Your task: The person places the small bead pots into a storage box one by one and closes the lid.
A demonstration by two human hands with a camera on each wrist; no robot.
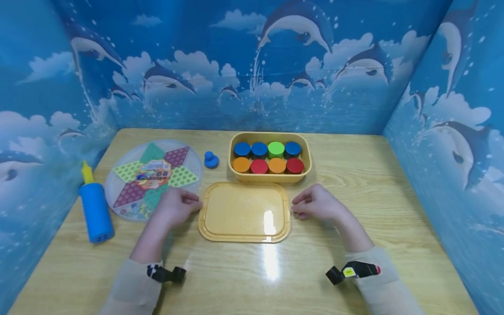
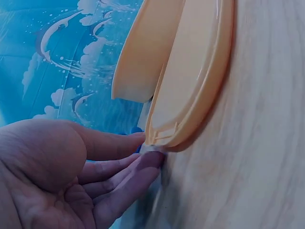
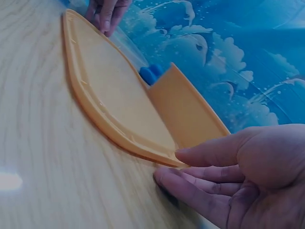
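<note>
A flat yellow plastic lid (image 1: 244,212) with rounded corners lies on the table in the head view. At its left end, my left hand (image 1: 179,205) pinches the rim between thumb and fingers; the left wrist view shows the thumb (image 2: 116,145) at the edge. My right hand (image 1: 318,203) pinches the opposite end, its thumb (image 3: 209,151) on the rim in the right wrist view. Just behind the lid stands a matching yellow box (image 1: 271,178), holding several round pieces in blue, green, orange and red, such as a green one (image 1: 276,149).
Left of the lid lies a round clear-edged board (image 1: 118,179) with a colored star pattern, partly behind the left hand. Beside it are a blue pump (image 1: 96,212) with a yellow nozzle and a small blue duck (image 1: 211,160). Dolphin-printed walls (image 1: 252,65) enclose the wooden table (image 1: 366,175).
</note>
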